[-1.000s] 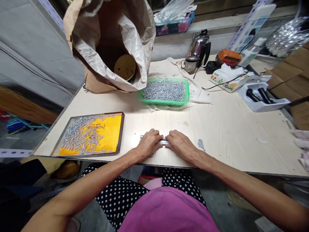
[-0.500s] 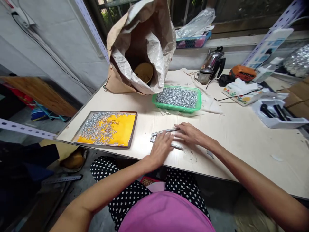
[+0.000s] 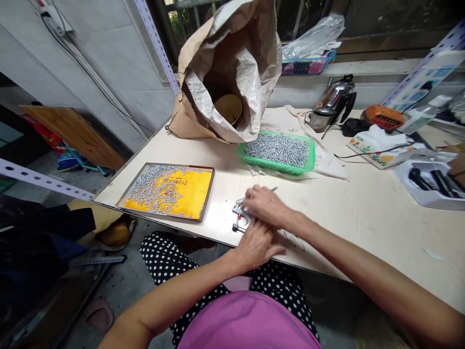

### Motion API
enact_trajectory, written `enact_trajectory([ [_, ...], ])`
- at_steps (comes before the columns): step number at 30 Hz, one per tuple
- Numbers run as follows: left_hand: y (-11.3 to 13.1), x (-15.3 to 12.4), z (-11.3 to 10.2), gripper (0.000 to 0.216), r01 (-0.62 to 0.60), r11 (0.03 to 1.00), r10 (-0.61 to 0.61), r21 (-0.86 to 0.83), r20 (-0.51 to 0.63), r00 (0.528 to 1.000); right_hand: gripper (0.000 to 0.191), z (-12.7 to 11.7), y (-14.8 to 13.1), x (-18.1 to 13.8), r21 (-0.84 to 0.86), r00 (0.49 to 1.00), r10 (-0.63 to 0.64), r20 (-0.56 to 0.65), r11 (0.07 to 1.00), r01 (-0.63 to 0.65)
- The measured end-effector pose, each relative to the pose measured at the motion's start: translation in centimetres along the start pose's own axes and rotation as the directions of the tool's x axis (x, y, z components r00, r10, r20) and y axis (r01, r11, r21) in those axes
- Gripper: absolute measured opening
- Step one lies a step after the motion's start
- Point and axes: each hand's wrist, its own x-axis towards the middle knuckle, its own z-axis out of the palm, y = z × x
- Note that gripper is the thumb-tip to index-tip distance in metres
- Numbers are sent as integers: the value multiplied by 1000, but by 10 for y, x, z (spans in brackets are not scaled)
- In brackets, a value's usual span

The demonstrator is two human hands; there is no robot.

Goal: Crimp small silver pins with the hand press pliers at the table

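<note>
A small metal hand tool [image 3: 240, 216] with a red-tipped knob lies near the table's front edge. My right hand [image 3: 264, 206] is closed over its upper part, fingers curled on it. My left hand [image 3: 256, 244] lies just below, at the table edge, fingers pressed against the tool's lower end; what it grips is hidden under the right hand. A yellow-lined tray [image 3: 170, 190] with several small metal pins sits to the left. A green basket [image 3: 276, 152] full of the same pins stands behind the hands.
A big open paper sack [image 3: 232, 72] with a round tin inside stands at the back. A kettle [image 3: 330, 104], an orange device [image 3: 381, 116], a tissue pack [image 3: 378, 145] and a white tray [image 3: 428, 182] crowd the back right. The light wooden table [image 3: 363, 213] continues rightward.
The view swung left. Both hands drew the metal tool from the table's middle toward the front edge, and the right hand now lies over it with the left hand below.
</note>
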Motion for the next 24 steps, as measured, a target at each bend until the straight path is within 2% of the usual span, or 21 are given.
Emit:
enact_trajectory([
  [2, -1, -2, 5, 61, 6, 999, -6, -33, 4, 1000, 10, 3, -22, 7, 30, 985, -165, 50, 986, 164],
  [4, -1, -3, 11, 63, 3, 999, -3, -43, -9, 1000, 12, 9, -35, 14, 20, 969, -241, 64, 971, 240],
  [8, -2, -9, 15, 64, -14, 1000, 14, 2, -11, 1000, 13, 21, -44, 29, 81, 958, -286, 30, 956, 283],
  [10, -5, -15, 5, 53, -72, 997, 72, 36, -5, 997, 12, 18, -41, 36, 211, 968, -241, -68, 945, 250],
  [12, -14, -24, -19, 32, -105, 991, 111, 85, -76, 991, 14, 3, -30, 39, 354, 964, -113, -241, 915, 195],
  [13, -23, -29, -36, 25, -76, 990, 93, 119, -147, 985, 14, -8, -20, 41, 403, 943, -24, -333, 900, 165],
  [15, -51, -36, -77, 24, 123, 974, -58, 188, -319, 946, 13, -34, 13, 42, 431, 863, 151, -481, 899, 83],
  [16, -68, -38, -99, 25, 235, 944, -139, 232, -365, 921, 12, -47, 33, 43, 411, 818, 233, -525, 912, 3],
  [18, -106, -36, -138, 23, 404, 852, -259, 334, -402, 878, 15, -66, 77, 42, 334, 737, 331, -589, 930, -151],
  [19, -124, -33, -153, 23, 461, 808, -305, 366, -409, 860, 16, -71, 96, 41, 277, 722, 342, -602, 937, -213],
  [21, -155, -26, -175, 22, 513, 759, -363, 402, -392, 845, 23, -71, 123, 36, 161, 738, 344, -580, 937, -311],
  [24, -189, -16, -184, 23, 470, 779, -361, 415, -316, 877, 32, -52, 125, 20, 109, 799, 337, -498, 938, -328],
])
